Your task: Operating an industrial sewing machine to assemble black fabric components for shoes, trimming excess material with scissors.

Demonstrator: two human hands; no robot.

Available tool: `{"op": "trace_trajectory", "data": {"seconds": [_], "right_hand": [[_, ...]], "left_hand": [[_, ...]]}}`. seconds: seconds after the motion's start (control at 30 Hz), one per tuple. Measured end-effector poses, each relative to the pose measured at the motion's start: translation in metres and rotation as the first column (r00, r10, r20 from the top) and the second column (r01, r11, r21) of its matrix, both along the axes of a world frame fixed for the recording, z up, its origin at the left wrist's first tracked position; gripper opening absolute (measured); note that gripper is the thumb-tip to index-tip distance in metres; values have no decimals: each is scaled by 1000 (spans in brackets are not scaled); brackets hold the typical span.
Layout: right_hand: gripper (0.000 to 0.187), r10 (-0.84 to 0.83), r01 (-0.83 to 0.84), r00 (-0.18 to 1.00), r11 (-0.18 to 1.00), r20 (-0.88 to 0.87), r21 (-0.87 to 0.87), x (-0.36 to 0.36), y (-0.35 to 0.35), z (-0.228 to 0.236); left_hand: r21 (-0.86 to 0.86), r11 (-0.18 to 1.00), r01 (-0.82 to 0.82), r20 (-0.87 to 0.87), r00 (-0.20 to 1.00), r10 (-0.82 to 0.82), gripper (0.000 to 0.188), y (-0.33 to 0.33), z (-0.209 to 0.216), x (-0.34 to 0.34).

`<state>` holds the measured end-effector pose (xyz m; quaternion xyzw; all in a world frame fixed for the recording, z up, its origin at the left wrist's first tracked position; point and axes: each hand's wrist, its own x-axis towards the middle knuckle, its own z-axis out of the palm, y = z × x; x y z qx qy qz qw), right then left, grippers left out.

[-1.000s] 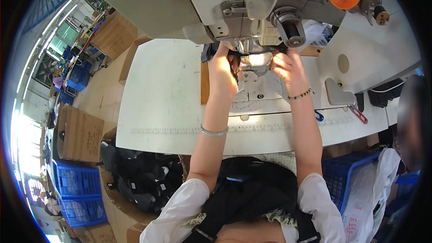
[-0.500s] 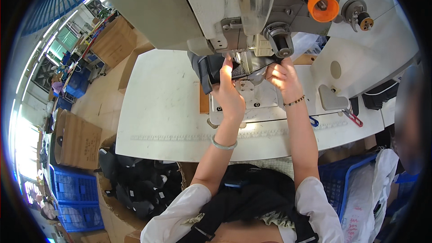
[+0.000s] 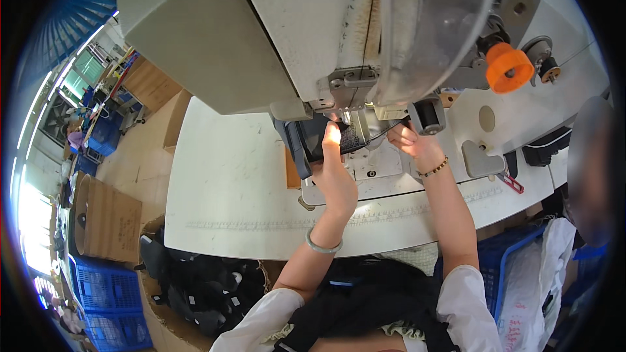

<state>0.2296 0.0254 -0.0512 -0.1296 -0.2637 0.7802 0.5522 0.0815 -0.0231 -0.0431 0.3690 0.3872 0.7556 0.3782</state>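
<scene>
Under the head of an industrial sewing machine [image 3: 355, 85] lies a black padded fabric piece [image 3: 314, 135], with a strap-like edge at its left. My left hand [image 3: 336, 179] grips the near left part of it, thumb stretched on top toward the needle area and the other fingers underneath, mostly hidden. On the other side, my right hand [image 3: 417, 145] has its fingers curled together at the piece's right edge, close to the grey metal clamp plate. A thread runs down the front of the machine. The needle tip is too small to make out.
The white table [image 3: 222, 176] has a printed ruler along its near edge. Red-handled snips [image 3: 513, 182] lie at the right beside a grey plate. Below left stands a carton of black pieces [image 3: 202, 287]; blue crates [image 3: 107, 287] are farther left. An orange knob [image 3: 508, 68] juts from the machine.
The head view has shifted, so the machine looks larger and the table sits lower. Both hands remain on the black fabric piece, with little visible movement against it.
</scene>
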Motion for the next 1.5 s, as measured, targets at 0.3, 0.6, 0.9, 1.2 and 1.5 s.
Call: {"op": "trace_trajectory", "data": {"seconds": [0.3, 0.6, 0.9, 1.2, 1.5], "right_hand": [[33, 62, -62, 998, 996, -6, -63, 3, 6, -17], [26, -90, 91, 993, 996, 71, -16, -8, -1, -1], [31, -74, 73, 997, 994, -9, -76, -6, 5, -15], [35, 40, -43, 998, 998, -55, -51, 6, 19, -44], [27, 145, -136, 979, 988, -142, 72, 3, 22, -48]], "left_hand": [[-66, 981, 182, 37, 983, -180, 24, -4, -2, -10], [183, 982, 34, -393, 919, 41, 29, 9, -41, -18], [62, 994, 90, -61, 994, -86, 6, -2, -20, -7], [48, 984, 172, 338, 924, -178, 6, -3, -10, -4], [23, 977, 213, 297, 932, -210, 8, -3, -12, -10]]}}
